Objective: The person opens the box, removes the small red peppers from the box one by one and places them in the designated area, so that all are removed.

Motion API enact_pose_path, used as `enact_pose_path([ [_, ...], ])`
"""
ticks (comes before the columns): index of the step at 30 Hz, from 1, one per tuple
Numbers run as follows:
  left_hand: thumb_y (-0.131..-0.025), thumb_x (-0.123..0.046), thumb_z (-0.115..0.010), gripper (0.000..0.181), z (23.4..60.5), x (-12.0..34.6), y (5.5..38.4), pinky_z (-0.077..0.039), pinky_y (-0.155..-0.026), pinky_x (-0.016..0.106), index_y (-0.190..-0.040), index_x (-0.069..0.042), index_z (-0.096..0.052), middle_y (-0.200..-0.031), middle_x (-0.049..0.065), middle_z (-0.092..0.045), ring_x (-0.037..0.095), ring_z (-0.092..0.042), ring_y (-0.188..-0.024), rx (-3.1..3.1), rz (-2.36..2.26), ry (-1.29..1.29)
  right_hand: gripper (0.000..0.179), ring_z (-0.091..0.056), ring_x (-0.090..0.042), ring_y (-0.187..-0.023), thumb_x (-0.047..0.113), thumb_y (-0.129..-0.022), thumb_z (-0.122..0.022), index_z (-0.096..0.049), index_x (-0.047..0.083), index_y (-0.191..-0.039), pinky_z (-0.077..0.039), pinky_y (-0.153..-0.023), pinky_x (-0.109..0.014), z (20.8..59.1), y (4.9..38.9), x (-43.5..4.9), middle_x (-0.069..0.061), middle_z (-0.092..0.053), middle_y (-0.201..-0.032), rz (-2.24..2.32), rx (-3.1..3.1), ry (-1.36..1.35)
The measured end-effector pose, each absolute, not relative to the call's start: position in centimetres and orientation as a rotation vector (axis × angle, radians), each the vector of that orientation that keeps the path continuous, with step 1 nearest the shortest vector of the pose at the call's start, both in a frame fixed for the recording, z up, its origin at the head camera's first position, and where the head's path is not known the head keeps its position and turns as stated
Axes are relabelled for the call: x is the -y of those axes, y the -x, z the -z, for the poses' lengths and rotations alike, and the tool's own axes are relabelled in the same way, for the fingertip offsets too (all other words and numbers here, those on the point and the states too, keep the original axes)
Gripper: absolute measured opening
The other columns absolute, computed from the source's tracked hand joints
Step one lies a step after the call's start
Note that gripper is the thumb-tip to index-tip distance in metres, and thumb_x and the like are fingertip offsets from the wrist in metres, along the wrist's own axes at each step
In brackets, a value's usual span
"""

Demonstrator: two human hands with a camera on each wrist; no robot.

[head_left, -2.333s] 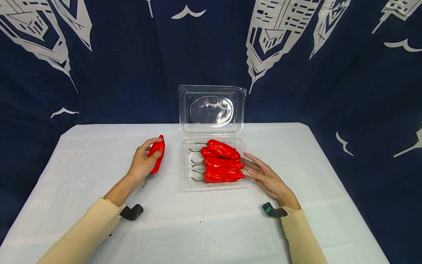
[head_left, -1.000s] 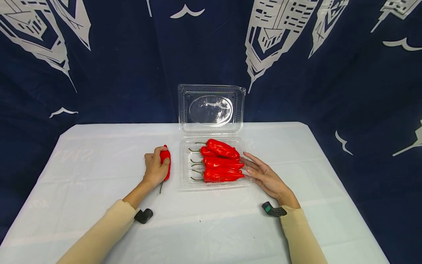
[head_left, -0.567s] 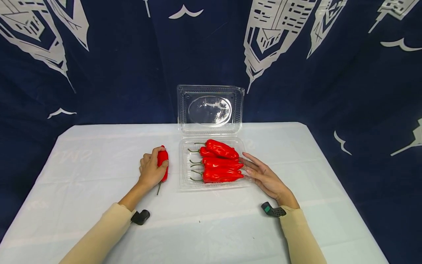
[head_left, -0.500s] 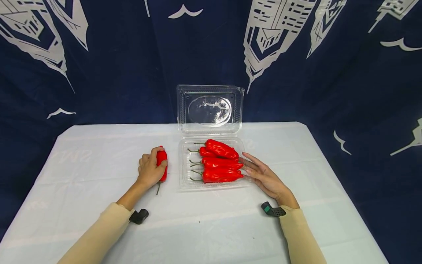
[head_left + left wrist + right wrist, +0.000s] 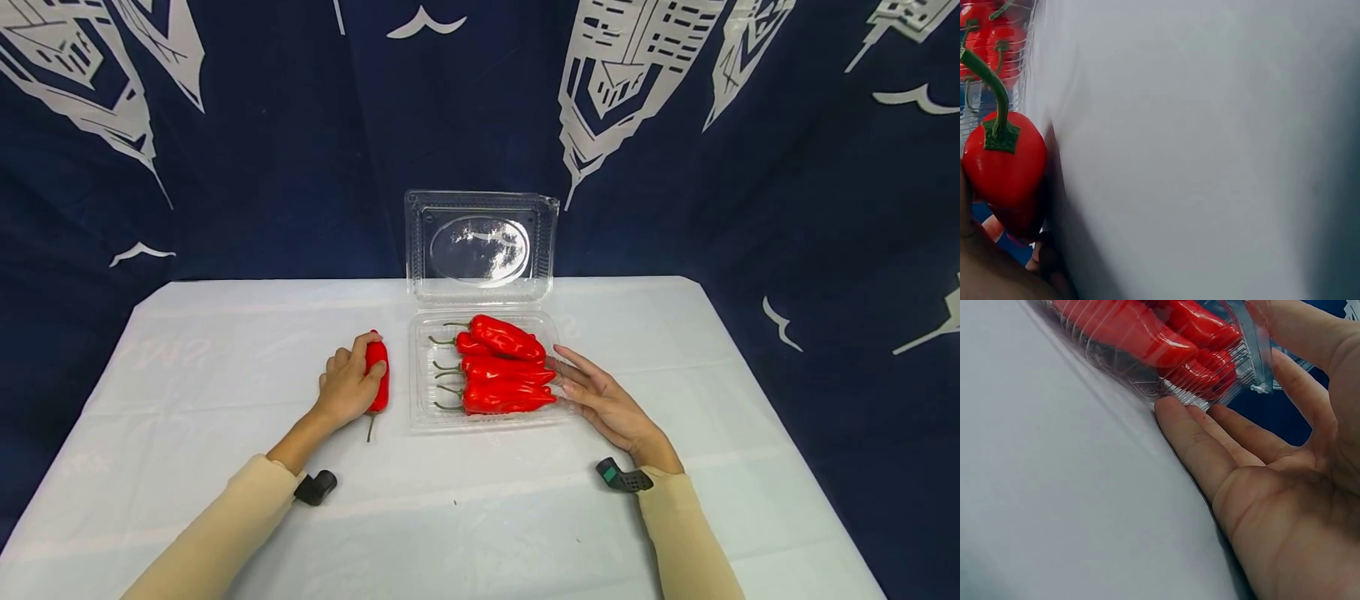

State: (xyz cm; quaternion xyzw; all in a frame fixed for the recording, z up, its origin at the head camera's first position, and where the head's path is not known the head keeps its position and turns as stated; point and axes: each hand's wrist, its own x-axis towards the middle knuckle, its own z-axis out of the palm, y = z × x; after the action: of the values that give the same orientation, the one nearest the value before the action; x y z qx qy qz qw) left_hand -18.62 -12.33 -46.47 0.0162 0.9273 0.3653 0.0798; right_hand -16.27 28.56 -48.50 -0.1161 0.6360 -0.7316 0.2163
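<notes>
White-covered table: red pepper, just left of the clear container, pinched by the left hand, thumb opposite fingers; glossy skin could make it slip. Right hand, fingers extended, touches the container; a hard push might skid it.

My left hand covers part of a pepper; the head view's bottom edge crops my sleeves.
</notes>
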Motion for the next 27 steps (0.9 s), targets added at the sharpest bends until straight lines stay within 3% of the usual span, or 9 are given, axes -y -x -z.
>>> enact_pose_path([
  [11, -0.102, -0.027, -0.044, 0.049, 45.74, 12.76, 18.51, -0.034, -0.094, 0.055, -0.149, -0.017, -0.035, -0.128, 0.029, -0.039, 0.041, -0.038, -0.123, -2.740, -1.116, -0.063, 0.067, -0.047, -0.008, -0.137, 0.005, -0.102, -0.053, -0.022, 0.017, -0.160, -0.047, -0.104, -0.025, 48.71, 16.34, -28.67, -0.019, -0.017, -0.166, 2.032, -1.762, 0.327],
  [27, -0.103, -0.022, -0.044, 0.047, 45.83, 12.50, 18.45, -0.051, -0.079, 0.045, -0.147, -0.011, -0.034, -0.118, 0.029, -0.039, 0.040, -0.045, -0.109, -2.769, -1.096, -0.159, 0.067, -0.047, -0.009, -0.137, 0.005, -0.102, -0.053, -0.021, 0.016, -0.161, -0.048, -0.104, -0.026, 48.65, 16.37, -28.69, -0.020, -0.016, -0.166, 2.033, -1.757, 0.333],
])
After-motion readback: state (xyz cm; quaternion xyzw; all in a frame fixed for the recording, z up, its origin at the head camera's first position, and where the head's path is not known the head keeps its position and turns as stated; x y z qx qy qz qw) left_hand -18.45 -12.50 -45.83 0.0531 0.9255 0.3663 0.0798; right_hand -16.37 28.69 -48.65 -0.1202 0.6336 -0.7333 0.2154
